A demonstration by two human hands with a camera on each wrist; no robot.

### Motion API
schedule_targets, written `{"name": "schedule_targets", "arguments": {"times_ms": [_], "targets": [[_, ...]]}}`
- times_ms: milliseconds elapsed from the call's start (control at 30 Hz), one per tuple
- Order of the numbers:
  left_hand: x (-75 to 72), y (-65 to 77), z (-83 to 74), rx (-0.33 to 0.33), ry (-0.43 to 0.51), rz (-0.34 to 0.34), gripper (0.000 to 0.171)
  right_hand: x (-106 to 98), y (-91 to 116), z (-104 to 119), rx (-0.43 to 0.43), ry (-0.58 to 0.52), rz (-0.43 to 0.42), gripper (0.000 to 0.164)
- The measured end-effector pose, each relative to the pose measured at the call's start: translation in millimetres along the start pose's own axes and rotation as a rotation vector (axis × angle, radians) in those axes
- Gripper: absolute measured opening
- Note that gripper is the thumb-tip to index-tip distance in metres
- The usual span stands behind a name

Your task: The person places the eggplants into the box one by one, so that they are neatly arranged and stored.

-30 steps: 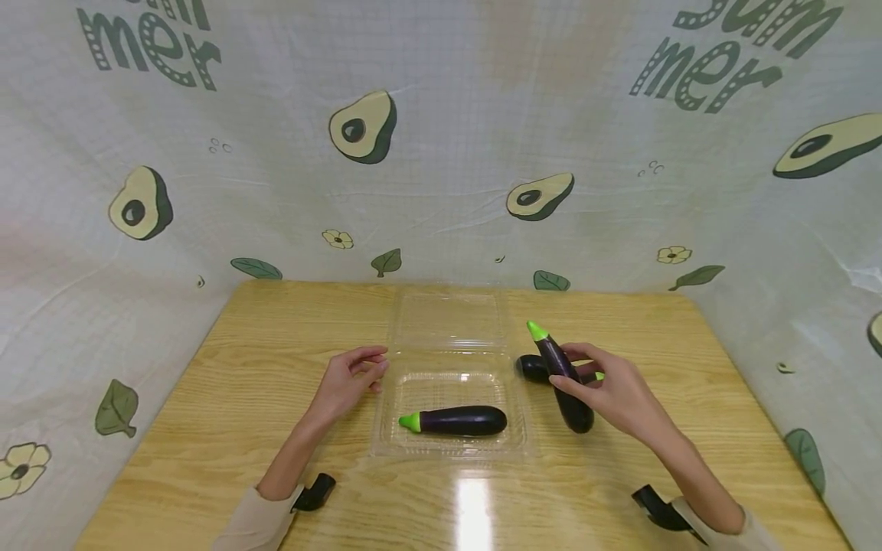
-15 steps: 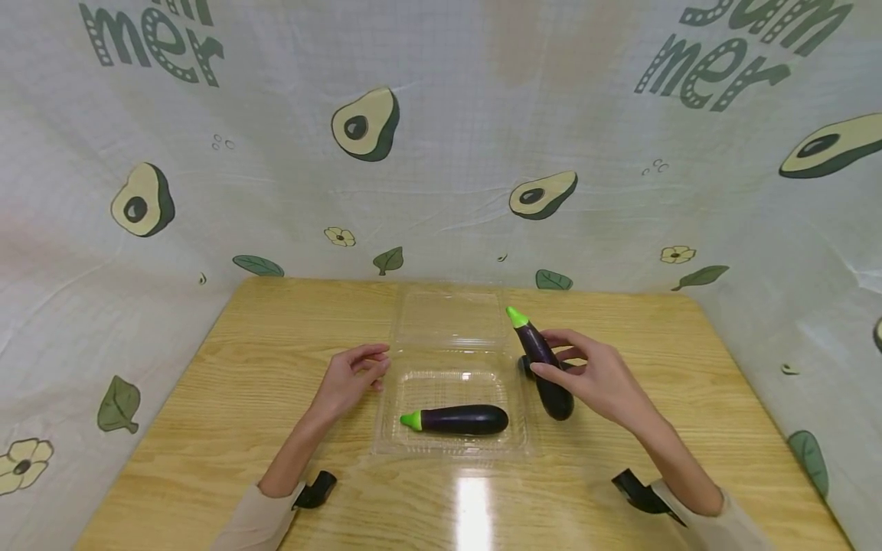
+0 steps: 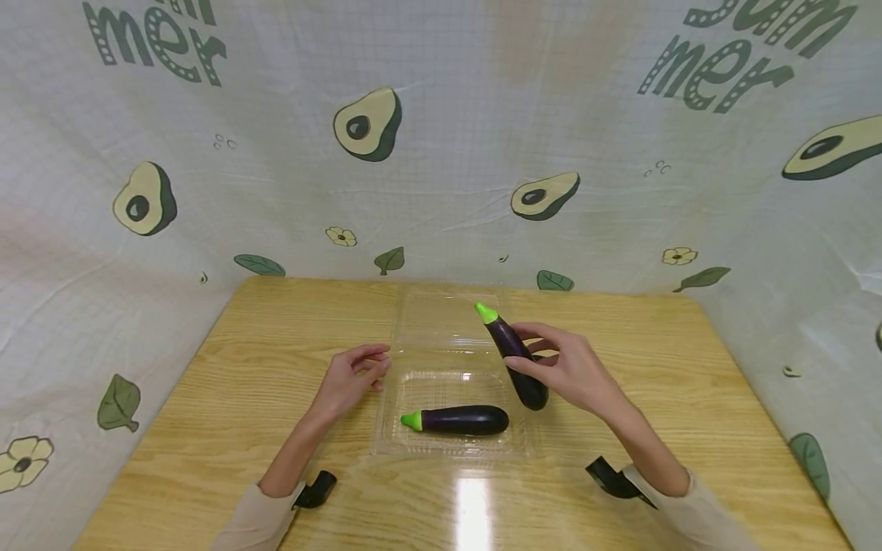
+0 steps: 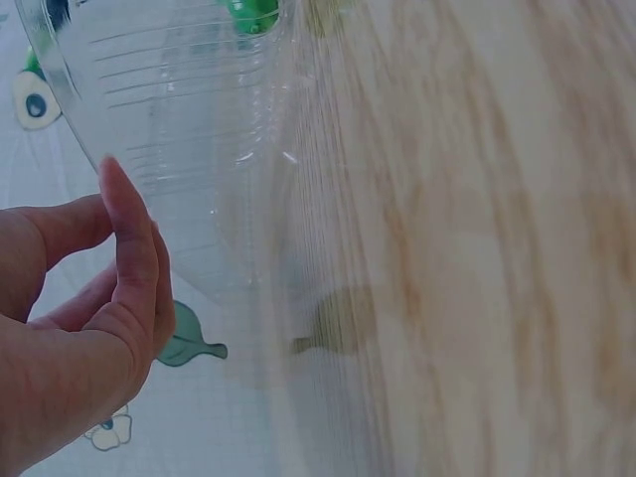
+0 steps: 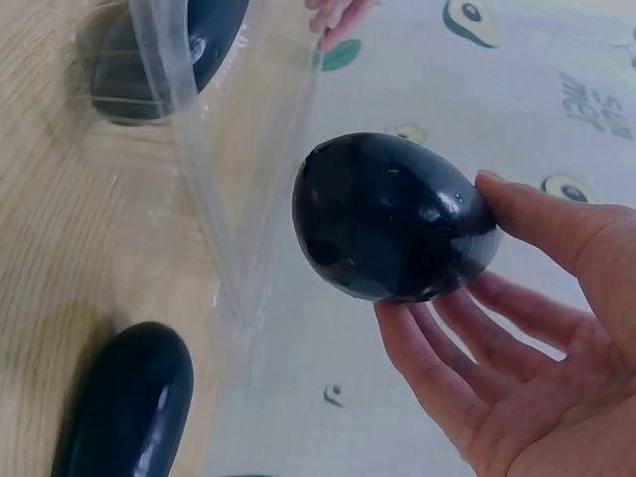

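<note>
Your right hand (image 3: 568,367) pinches one eggplant (image 3: 508,343) between thumb and fingers, above the right edge of the clear box (image 3: 430,386). Its green stem end points away from you and to the left, over the open lid (image 3: 427,315); its thick end is toward you. So it is slanted against the second eggplant (image 3: 465,420), which lies left to right in the near part of the box. The bare floor is behind that one, leftward from your right hand; the right rim stands between. Your left hand (image 3: 351,380) has loosely bent fingers at the left rim; whether they touch it, I cannot tell. A third eggplant (image 5: 129,402) lies on the table (image 3: 276,344), outside the box.
</note>
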State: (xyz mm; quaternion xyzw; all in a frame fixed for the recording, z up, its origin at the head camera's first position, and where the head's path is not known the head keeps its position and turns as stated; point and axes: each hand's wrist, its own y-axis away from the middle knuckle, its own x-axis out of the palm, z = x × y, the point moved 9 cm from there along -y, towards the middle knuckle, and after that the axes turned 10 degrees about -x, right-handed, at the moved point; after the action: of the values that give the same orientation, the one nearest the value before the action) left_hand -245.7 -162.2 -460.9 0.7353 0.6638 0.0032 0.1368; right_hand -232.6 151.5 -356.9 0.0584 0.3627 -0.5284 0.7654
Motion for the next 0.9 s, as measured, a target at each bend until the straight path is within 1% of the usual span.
{"name": "schedule_targets", "arguments": {"times_ms": [233, 367, 667, 900], "targets": [[0.5, -0.4, 0.0, 0.002, -0.003, -0.001, 0.037, 13, -10, 5, -0.051, -0.043, 0.027, 0.047], [0.2, -0.3, 0.0, 0.003, -0.006, -0.004, 0.037, 20, -14, 6, -0.068, -0.045, 0.049, 0.047], [-0.2, -0.1, 0.4, 0.0, -0.008, -0.002, 0.037, 40, -20, 6, -0.113, -0.025, 0.113, 0.049], [-0.1, -0.2, 0.4, -0.003, -0.005, 0.0, 0.038, 56, -21, 7, -0.132, 0.033, 0.181, 0.049]]}}
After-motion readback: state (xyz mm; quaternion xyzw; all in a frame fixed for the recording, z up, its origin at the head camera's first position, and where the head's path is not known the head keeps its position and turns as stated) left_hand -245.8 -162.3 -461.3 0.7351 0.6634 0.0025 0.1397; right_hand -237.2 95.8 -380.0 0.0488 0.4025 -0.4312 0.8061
